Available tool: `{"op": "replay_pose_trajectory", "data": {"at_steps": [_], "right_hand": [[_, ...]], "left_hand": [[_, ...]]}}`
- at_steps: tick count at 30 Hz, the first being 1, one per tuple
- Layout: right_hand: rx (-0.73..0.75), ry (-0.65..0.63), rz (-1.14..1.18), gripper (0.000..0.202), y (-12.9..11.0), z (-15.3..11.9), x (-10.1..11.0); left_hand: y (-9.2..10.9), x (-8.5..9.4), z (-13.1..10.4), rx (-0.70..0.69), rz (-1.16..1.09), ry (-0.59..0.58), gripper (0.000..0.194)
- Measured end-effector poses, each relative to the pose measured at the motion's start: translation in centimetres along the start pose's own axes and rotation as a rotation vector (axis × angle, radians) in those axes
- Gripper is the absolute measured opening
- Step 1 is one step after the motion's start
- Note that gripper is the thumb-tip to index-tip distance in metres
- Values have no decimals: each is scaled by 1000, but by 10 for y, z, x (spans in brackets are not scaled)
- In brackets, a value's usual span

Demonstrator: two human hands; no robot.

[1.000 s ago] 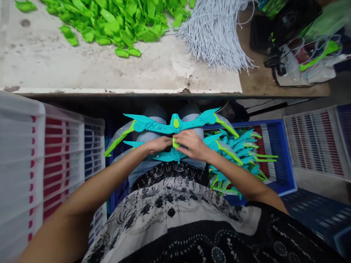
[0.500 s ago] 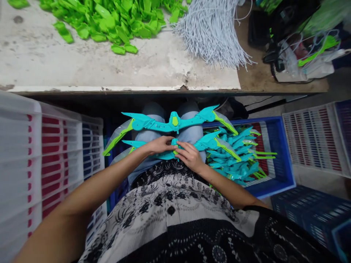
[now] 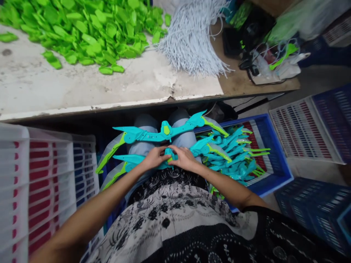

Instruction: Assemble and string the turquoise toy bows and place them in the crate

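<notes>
- The near bow (image 3: 168, 151) lies across your lap, on your side of the far bow (image 3: 165, 130) and roughly parallel to it.
- Your left hand (image 3: 155, 157), nearer you than the far bow, has thumb and fingers drawn narrowly around the near bow's middle.
- Your right hand (image 3: 185, 158), also on your side of the far bow, pinches that middle from the right; how hard either hand presses, I cannot tell.
- Beyond the far bow, the table (image 3: 82, 86) bears a green heap (image 3: 93, 36) and white cords (image 3: 192, 40).
- Right of the far bow, a blue crate (image 3: 275, 149) holds more bows (image 3: 227, 160).
</notes>
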State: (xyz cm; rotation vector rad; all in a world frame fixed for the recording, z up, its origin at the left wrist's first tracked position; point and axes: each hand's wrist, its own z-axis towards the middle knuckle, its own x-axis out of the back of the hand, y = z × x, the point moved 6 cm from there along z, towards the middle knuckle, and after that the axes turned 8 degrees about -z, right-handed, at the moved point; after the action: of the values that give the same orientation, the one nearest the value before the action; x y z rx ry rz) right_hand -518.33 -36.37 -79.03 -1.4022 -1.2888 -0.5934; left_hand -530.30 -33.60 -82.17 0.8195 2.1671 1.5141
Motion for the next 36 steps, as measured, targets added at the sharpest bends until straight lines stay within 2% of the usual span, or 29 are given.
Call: {"op": "replay_pose_trajectory", "data": {"at_steps": [3,5,6,8,10,12,14,16,18,20,22,25,29,33,36], "right_hand": [[83,-5,-13,71,-5,2,10],[157,4,5,57,-5,10,31],[177,46,10,45,-1,17,48],[141,245,-19,26,18,38,98],[2,541,-118,23,48,63,160],[-160,748,-214,26,79,88,215],[-275,799,-279,24,104,115,252],[-351,750,-297,23,119,140,272],[-407,670,-282,27,127,159,281],[-452,600,-247,30,130,169,285],[-480,541,-208,29,134,172,289],[-482,474,-173,24,144,167,295],[-449,435,-99,6,160,143,294],[-417,417,235,8,177,109,275],[-394,392,483,9,190,72,254]], "left_hand": [[9,5,-2,-11,-4,19,57],[14,12,-3,-15,54,43,56],[15,16,-4,-10,115,57,55],[15,24,-9,23,303,106,55],[17,32,-14,34,539,214,53],[28,35,-19,-57,743,375,49],[45,31,-20,-225,872,511,44],[58,22,-12,-359,955,562,41],[62,15,2,-383,1021,557,45],[60,13,15,-322,1063,534,49],[56,14,23,-252,1078,508,52],[53,19,21,-205,1076,510,54],[54,25,15,-187,1079,528,53],[55,28,15,-186,1074,509,53],[53,33,15,-181,1055,525,53]]}}
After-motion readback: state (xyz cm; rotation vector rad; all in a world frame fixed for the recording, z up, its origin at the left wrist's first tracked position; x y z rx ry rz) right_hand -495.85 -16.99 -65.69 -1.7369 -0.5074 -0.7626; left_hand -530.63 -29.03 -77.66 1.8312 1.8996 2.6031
